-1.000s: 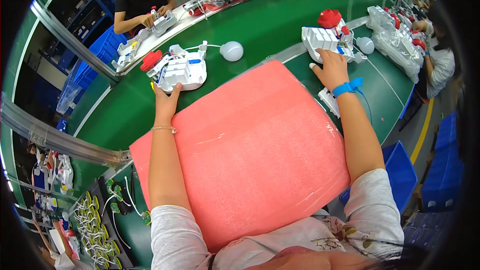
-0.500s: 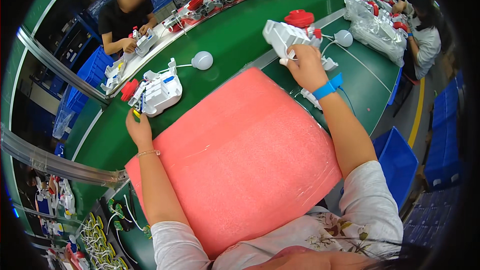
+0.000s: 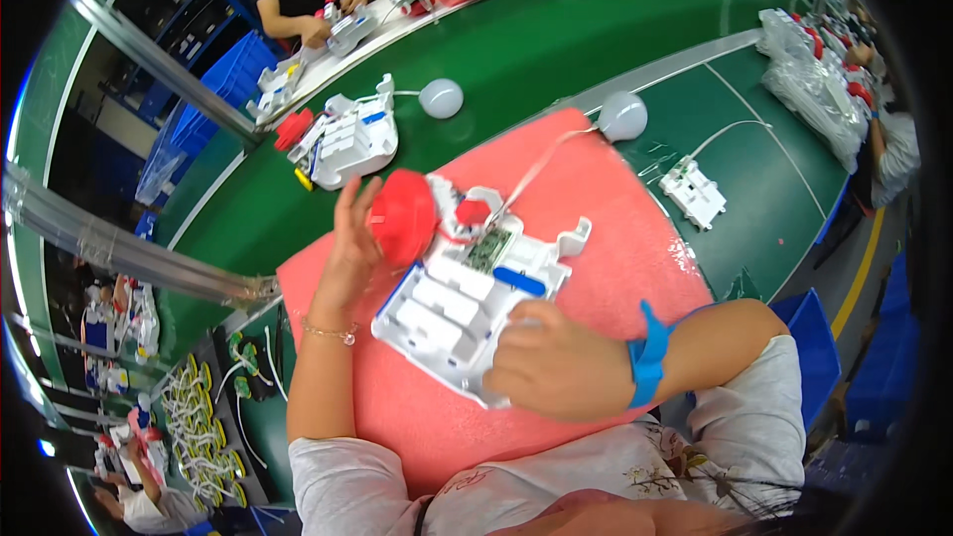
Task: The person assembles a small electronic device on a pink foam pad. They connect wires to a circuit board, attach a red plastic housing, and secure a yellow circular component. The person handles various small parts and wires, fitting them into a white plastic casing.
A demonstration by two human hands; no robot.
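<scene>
Above the pink foam-wrapped block, a white plastic housing lies tilted, its open compartments facing up. A red round part, a small green circuit board and a blue strip belong to it. From it a white wire runs to a white bulb-like globe at the block's far corner. My right hand, with a blue wrist strap, is closed on the housing's right edge. At the red part's left side is my left hand, fingers stretched and apart; whether it touches is unclear.
A similar white housing with a globe rests on the green bench, far left. To the right lie a small white wired module and a plastic-wrapped bundle. Yellow-edged wired parts fill the lower left. Co-workers sit across and at right.
My right hand has brought the white housing from the right bench onto the pink block. My left hand has left the other housing and moved right to the red part. The view has shifted.
</scene>
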